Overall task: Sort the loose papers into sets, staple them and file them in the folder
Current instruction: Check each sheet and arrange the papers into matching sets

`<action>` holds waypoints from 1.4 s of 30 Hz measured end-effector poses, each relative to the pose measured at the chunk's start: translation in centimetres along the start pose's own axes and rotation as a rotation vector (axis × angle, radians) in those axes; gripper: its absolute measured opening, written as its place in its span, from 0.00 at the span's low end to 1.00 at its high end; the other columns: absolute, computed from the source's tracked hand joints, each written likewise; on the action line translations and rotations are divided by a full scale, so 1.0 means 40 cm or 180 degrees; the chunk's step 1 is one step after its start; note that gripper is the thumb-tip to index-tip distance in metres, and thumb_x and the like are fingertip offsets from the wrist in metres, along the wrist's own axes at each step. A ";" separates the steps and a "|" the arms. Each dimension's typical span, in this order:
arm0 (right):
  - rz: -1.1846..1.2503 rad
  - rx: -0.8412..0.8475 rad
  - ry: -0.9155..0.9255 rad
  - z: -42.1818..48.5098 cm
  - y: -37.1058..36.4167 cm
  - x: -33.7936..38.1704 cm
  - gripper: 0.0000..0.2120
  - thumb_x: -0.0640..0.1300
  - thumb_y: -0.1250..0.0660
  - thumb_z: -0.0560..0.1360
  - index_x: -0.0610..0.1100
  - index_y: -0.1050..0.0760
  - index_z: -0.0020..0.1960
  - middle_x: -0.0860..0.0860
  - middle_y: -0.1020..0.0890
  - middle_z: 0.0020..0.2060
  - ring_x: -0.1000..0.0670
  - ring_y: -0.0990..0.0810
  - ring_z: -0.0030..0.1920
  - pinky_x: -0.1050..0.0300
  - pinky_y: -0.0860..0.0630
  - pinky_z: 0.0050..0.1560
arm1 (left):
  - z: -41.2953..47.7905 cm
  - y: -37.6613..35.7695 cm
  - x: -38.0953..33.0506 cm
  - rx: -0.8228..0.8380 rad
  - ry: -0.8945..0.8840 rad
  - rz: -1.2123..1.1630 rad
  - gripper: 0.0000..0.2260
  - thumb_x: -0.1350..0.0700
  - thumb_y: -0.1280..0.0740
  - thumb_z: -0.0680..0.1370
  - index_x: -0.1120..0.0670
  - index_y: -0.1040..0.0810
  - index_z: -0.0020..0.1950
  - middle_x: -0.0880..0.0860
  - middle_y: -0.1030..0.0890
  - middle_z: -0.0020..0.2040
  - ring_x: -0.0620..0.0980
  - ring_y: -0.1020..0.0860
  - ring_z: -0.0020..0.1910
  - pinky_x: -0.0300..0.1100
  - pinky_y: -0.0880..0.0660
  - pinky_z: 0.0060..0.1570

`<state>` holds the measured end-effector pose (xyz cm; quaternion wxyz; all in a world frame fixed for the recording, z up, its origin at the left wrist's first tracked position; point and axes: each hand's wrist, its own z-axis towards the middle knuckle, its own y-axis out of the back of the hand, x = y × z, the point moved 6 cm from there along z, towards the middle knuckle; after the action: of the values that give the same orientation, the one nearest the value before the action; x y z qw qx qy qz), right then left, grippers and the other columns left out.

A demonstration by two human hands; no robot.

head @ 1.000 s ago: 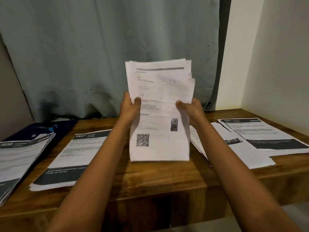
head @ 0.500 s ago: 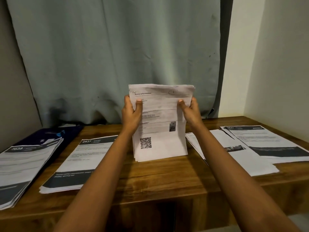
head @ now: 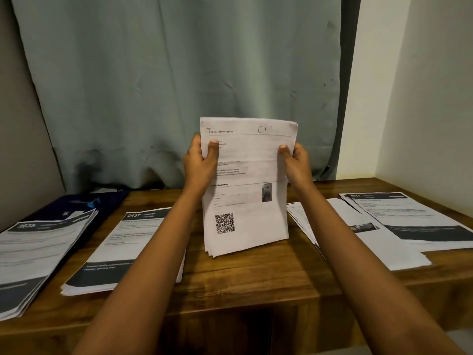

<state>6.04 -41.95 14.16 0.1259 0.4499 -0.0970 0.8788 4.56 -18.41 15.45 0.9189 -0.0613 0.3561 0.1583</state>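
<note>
The left grip and the right grip each clasp a side edge of the upright paper sheaf, thumbs on its front page. Its bottom edge rests on the worktop below them. Flat piles lie left of the left grip, with a dark folder beyond. Loose sheets lie right of the right grip.

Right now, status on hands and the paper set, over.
Left hand, right hand: both grip the paper set by its sides. Set upright, bottom edge on the table. Left stack, right stack lie flat beside it.
</note>
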 end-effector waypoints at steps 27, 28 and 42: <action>-0.2641 -0.0297 0.2221 0.075 -0.059 0.136 0.13 0.46 0.46 0.80 0.42 0.26 0.57 0.45 0.23 0.53 0.44 0.27 0.59 0.41 0.42 0.70 | 0.004 0.000 -0.013 -0.0121 0.0058 -0.0409 0.07 0.58 0.31 0.77 0.53 0.23 0.55 0.45 0.18 0.46 0.37 0.20 0.42 0.31 0.24 0.42; -0.2492 -0.0331 0.1936 0.087 -0.034 0.118 0.14 0.48 0.47 0.80 0.42 0.27 0.57 0.45 0.23 0.54 0.44 0.27 0.59 0.42 0.40 0.69 | 0.007 0.003 -0.008 -0.0101 0.0069 -0.0447 0.07 0.59 0.31 0.77 0.53 0.23 0.55 0.44 0.18 0.46 0.37 0.19 0.42 0.32 0.24 0.42; 0.0380 0.0450 -0.0085 -0.002 -0.003 -0.046 0.10 0.48 0.40 0.80 0.47 0.29 0.60 0.59 0.20 0.50 0.61 0.20 0.47 0.67 0.22 0.40 | -0.003 -0.015 0.034 0.0029 0.0217 -0.0478 0.12 0.53 0.34 0.79 0.57 0.26 0.60 0.52 0.18 0.55 0.46 0.18 0.50 0.42 0.19 0.46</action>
<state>7.06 -42.07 12.64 0.0399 0.4628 -0.0630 0.8833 5.63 -18.68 14.45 0.9158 -0.0891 0.3822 0.0851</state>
